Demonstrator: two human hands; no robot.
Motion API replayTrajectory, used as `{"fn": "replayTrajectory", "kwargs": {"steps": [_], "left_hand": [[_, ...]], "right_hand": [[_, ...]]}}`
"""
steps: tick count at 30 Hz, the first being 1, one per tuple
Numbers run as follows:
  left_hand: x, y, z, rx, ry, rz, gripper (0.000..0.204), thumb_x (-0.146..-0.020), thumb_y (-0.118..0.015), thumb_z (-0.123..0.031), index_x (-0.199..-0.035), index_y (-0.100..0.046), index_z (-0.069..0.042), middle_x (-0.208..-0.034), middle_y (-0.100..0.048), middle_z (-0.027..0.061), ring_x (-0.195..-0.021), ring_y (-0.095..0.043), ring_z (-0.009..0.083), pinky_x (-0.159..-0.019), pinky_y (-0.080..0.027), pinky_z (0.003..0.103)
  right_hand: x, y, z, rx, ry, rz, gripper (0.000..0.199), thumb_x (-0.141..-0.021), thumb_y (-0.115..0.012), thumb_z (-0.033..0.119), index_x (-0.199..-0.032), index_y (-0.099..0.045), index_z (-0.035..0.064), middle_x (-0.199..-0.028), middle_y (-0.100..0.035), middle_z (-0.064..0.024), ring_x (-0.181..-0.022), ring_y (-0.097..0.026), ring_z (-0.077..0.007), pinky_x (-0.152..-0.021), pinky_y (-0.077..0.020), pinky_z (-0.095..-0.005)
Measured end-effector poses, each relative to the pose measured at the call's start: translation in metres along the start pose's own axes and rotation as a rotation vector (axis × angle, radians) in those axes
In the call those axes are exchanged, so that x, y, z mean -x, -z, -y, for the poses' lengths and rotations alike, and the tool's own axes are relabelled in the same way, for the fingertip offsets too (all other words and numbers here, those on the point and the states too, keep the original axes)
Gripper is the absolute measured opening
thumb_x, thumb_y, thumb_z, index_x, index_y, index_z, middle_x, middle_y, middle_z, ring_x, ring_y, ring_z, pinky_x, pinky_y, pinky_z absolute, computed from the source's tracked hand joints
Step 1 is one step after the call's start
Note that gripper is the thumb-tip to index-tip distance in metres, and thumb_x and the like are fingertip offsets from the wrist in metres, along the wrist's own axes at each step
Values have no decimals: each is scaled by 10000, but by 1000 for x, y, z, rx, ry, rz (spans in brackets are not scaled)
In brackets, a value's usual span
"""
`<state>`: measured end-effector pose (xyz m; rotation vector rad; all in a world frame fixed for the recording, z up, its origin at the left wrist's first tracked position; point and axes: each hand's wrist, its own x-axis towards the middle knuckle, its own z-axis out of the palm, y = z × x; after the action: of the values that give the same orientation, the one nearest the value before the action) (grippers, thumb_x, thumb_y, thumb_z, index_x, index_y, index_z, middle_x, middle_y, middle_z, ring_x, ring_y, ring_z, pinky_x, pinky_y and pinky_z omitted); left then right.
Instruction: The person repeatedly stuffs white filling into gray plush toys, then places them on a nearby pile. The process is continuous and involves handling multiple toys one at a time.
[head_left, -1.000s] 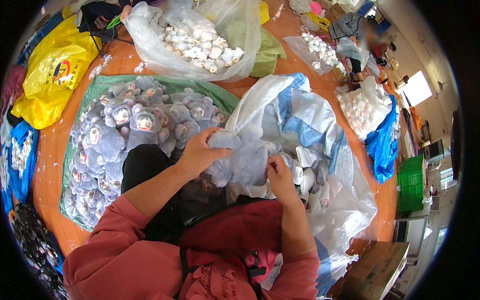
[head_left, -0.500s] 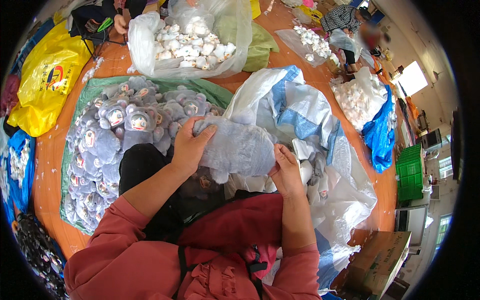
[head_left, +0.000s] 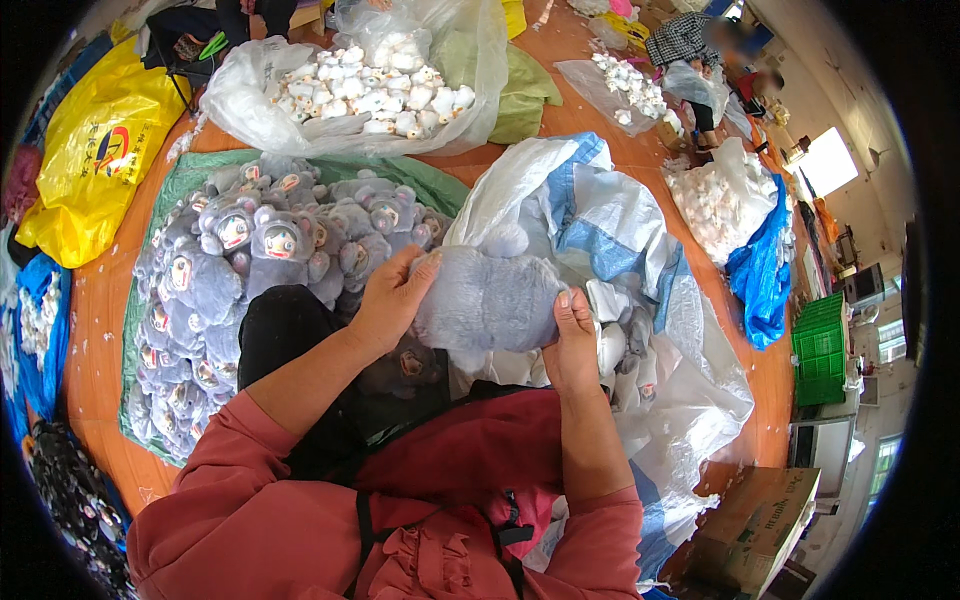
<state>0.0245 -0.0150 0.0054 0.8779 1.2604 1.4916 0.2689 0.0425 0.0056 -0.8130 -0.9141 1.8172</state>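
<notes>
A grey furry plush toy [head_left: 490,300] is stretched sideways above my lap, its plain furry side up. My left hand [head_left: 392,305] grips its left end, thumb on top. My right hand [head_left: 573,335] pinches the right end between thumb and fingers. Whether the toy has a face underneath is hidden. To the left, a heap of grey plush toys with printed faces [head_left: 235,232] lies on a green sheet [head_left: 170,185]. On the right an opened white and blue woven sack [head_left: 640,225] holds white and grey pieces [head_left: 612,340].
Beyond the heap lies a clear plastic bag [head_left: 240,100] of small white plush pieces [head_left: 400,90]. A yellow bag [head_left: 95,190] is at far left. Right are a blue sack [head_left: 755,280], a green crate [head_left: 818,350] and a cardboard box [head_left: 755,525]. Other people [head_left: 690,45] sit farther off.
Both hands have shifted slightly right with the plush toy, which now lies more level and looks shorter. At the back, the clear bag's left side has spread outward and a person's hand there has withdrawn.
</notes>
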Motion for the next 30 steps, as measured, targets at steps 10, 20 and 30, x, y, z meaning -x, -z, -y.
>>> {"fn": "replayTrajectory", "kwargs": {"steps": [10,20,30], "left_hand": [[1,6,-12,-250,-53,282,387,-1007,-560,-320,-719,-526,-65,-633,-389,-59,-599,-357,46,-523,-308,261],[-4,-8,5,225,103,126,340,-998,-578,-339,-766,-575,-90,-685,-455,-69,-612,-379,49,-528,-310,246],[5,-5,7,-191,235,432,363,-996,-557,-407,-882,-569,-63,-707,-498,-27,-638,-467,74,-561,-382,250]], "right_hand": [[0,-11,11,28,116,-268,176,-1036,-504,249,-945,-590,125,-978,-637,16,-899,-587,-113,-816,-511,-311],[-6,-4,6,22,53,-434,201,-1037,-495,278,-1023,-595,104,-1010,-657,-30,-890,-626,-162,-802,-537,-333],[-11,5,11,8,31,-422,419,-1037,-474,341,-1336,-480,47,-1322,-549,-120,-1197,-557,-278,-997,-472,-463]]}}
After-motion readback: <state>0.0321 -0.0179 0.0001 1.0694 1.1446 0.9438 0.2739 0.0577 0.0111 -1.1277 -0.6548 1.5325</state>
